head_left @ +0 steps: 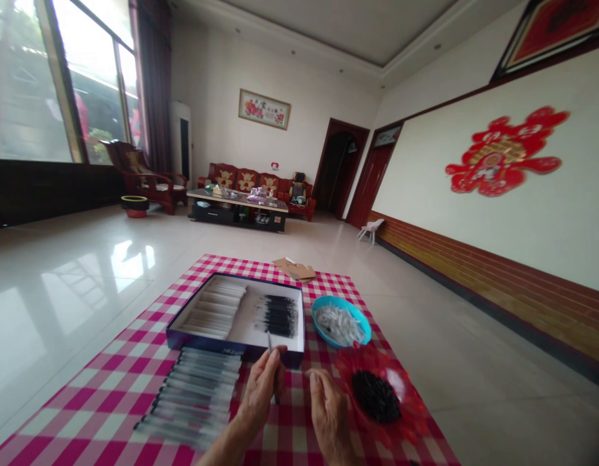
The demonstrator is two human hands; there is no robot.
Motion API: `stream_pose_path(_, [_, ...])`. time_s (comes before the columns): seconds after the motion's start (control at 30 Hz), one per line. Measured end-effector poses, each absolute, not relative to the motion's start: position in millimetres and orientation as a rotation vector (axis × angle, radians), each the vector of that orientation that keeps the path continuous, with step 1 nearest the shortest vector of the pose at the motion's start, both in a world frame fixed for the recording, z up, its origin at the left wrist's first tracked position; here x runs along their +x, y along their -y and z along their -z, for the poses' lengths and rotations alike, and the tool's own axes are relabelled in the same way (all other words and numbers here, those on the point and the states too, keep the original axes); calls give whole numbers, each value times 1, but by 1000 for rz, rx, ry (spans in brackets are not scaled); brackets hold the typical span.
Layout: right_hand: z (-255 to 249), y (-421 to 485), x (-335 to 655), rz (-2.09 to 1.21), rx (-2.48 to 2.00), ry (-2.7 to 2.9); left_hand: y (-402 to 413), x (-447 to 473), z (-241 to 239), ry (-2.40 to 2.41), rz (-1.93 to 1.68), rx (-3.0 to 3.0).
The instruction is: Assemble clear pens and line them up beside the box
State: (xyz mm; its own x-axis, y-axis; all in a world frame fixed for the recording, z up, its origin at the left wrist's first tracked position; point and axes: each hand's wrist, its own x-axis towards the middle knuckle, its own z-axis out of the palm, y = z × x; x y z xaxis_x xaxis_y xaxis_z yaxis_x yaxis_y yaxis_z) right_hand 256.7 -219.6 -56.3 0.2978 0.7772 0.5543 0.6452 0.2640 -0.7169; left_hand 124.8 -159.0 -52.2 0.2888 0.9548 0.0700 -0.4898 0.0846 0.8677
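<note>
My left hand [264, 382] is closed around a thin pen [269, 342], its pale narrow end pointing up past my fingers and a darker end showing below. Fingers pinched together, my right hand [328, 411] is just to the right; anything at its fingertips is too small to name. Beside it, a red petal-edged bowl [345, 362] holds small black pieces [376, 396]. In front of my hands lies a shallow blue-edged box [202, 344] with white tubes [216, 307] and thin black-ended sticks [280, 316]. A row of pens [190, 395] lies left of my left hand, blurred.
A blue bowl [367, 329] of clear small pieces [341, 325] stands right of the box. Cardboard pieces [295, 269] lie at the far edge of the checked tablecloth [96, 401]. Across the room are a low table [236, 206], a sofa and a small chair [370, 229].
</note>
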Motion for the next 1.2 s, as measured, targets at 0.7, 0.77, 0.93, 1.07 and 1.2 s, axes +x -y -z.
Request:
stream_pose_path(0.7, [18, 59, 370, 334, -2043, 1823, 158, 136, 76, -716, -1069, 1413])
stream_pose_path(0.77, [18, 58, 366, 327, -2055, 1807, 158, 137, 76, -728, -1092, 1426])
stream_pose_path(0.93, [2, 67, 356, 298, -1955, 1766, 159, 138, 76, -711, -1103, 1468])
stream_pose_path(1.07, [-14, 97, 338, 246, -1793, 1730, 159, 138, 74, -696, -1141, 1466])
stream_pose_path(1.2, [-11, 150, 311, -114, -1614, 1452, 162, 135, 72, -719, -1192, 1561])
